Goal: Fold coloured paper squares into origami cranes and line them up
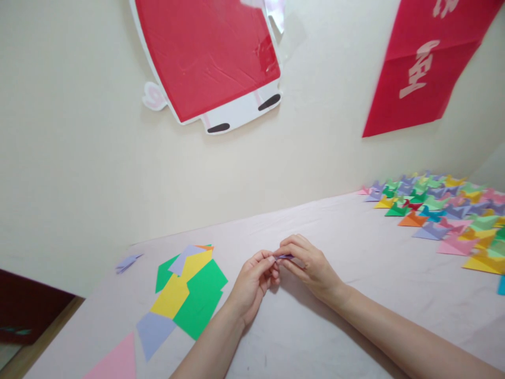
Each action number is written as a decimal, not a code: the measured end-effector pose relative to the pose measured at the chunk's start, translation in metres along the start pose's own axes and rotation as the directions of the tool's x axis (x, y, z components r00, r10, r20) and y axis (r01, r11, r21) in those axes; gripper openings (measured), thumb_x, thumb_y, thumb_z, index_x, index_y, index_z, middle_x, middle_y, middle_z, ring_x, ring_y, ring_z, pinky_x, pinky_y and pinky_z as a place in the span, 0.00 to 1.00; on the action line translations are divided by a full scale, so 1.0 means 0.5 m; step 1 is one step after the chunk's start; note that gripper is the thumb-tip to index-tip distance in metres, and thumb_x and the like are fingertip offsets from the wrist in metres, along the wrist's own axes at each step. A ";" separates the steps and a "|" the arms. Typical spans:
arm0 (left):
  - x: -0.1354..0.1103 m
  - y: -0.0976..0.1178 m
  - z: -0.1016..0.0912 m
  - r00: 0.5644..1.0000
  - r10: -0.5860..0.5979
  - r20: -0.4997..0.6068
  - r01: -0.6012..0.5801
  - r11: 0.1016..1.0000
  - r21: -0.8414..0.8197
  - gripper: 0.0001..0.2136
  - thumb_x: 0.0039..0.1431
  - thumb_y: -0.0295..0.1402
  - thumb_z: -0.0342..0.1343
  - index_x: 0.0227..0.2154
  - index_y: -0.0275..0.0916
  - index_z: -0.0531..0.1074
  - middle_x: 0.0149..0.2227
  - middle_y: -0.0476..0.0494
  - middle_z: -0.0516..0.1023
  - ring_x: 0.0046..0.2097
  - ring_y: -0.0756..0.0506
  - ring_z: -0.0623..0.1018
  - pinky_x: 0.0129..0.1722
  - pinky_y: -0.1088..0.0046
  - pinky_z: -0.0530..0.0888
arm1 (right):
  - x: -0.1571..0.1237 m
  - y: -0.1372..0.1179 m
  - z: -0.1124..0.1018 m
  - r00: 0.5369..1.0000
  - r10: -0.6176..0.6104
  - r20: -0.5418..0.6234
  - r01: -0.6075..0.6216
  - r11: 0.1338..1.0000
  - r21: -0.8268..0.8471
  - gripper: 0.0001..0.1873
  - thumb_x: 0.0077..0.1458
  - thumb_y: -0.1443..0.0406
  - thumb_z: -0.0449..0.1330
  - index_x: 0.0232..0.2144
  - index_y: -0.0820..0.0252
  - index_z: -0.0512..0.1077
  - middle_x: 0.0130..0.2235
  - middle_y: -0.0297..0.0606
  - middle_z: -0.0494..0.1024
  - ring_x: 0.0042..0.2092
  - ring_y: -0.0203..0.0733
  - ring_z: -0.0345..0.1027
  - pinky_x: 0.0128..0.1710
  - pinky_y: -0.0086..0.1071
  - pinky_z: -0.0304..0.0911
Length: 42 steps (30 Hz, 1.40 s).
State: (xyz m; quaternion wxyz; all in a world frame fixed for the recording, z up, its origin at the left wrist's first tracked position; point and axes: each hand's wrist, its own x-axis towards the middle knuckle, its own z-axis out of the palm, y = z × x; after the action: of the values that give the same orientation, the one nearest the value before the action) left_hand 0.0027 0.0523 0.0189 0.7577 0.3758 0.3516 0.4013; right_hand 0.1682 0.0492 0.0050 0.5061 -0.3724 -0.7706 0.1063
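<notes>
My left hand [254, 281] and my right hand [310, 263] meet over the middle of the pale table [355, 295]. Both pinch a small folded purple paper piece [284, 257] between fingertips. Only a thin sliver of the purple paper shows between the fingers; its shape is mostly hidden. Both hands rest low, near the table surface.
Flat coloured paper squares [189, 292] in green, yellow, lilac and pink lie to the left. A small folded lilac piece [127, 262] sits near the far left edge. Several finished folded paper shapes [445, 216] crowd the right back. Red posters hang on the wall [79, 158].
</notes>
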 end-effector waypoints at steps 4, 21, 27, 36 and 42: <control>-0.002 0.001 0.003 0.999 -0.010 -0.032 0.010 1.000 -0.003 0.14 0.46 0.37 0.69 0.29 0.33 0.73 0.25 0.50 0.70 0.26 0.54 0.67 0.28 0.80 0.68 | -0.003 0.001 -0.001 1.000 -0.007 0.008 0.007 1.000 -0.024 0.09 0.58 0.73 0.56 0.36 0.57 0.74 0.34 0.38 0.74 0.39 0.42 0.67 0.39 0.34 0.65; 0.006 -0.016 0.000 0.937 0.336 -0.095 -0.257 0.848 0.463 0.10 0.50 0.35 0.63 0.32 0.38 0.71 0.29 0.49 0.73 0.29 0.50 0.70 0.30 0.76 0.66 | 0.009 -0.008 -0.002 0.925 0.375 0.058 -0.374 0.878 0.298 0.06 0.57 0.64 0.59 0.28 0.58 0.73 0.30 0.35 0.73 0.35 0.40 0.66 0.37 0.32 0.62; 0.006 -0.023 0.003 0.929 0.364 -0.065 -0.283 0.813 0.508 0.08 0.54 0.37 0.60 0.29 0.37 0.72 0.28 0.49 0.73 0.30 0.49 0.70 0.33 0.75 0.66 | 0.005 -0.008 0.009 0.859 0.499 0.115 -0.496 0.753 0.433 0.08 0.53 0.61 0.61 0.26 0.59 0.72 0.28 0.32 0.70 0.33 0.38 0.63 0.34 0.30 0.58; 0.007 -0.023 0.002 0.908 0.409 -0.093 -0.292 0.777 0.558 0.07 0.53 0.35 0.60 0.28 0.38 0.70 0.27 0.50 0.72 0.30 0.48 0.70 0.31 0.76 0.65 | 0.007 -0.011 0.008 0.826 0.540 0.162 -0.545 0.693 0.472 0.11 0.50 0.58 0.63 0.26 0.60 0.75 0.27 0.32 0.70 0.30 0.37 0.61 0.31 0.30 0.57; 0.006 -0.025 0.004 0.917 0.387 -0.094 -0.289 0.809 0.511 0.08 0.51 0.36 0.62 0.28 0.38 0.70 0.27 0.50 0.72 0.30 0.49 0.70 0.32 0.76 0.65 | 0.008 -0.010 0.008 0.815 0.554 0.169 -0.556 0.668 0.494 0.11 0.49 0.57 0.64 0.26 0.59 0.75 0.27 0.32 0.70 0.30 0.37 0.61 0.31 0.30 0.57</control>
State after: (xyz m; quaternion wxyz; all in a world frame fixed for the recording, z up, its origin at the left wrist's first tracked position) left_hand 0.0099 0.0497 0.0087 0.5165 0.5702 0.4403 0.4629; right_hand 0.1615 0.0495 0.0086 0.5292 -0.4367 -0.5628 0.4610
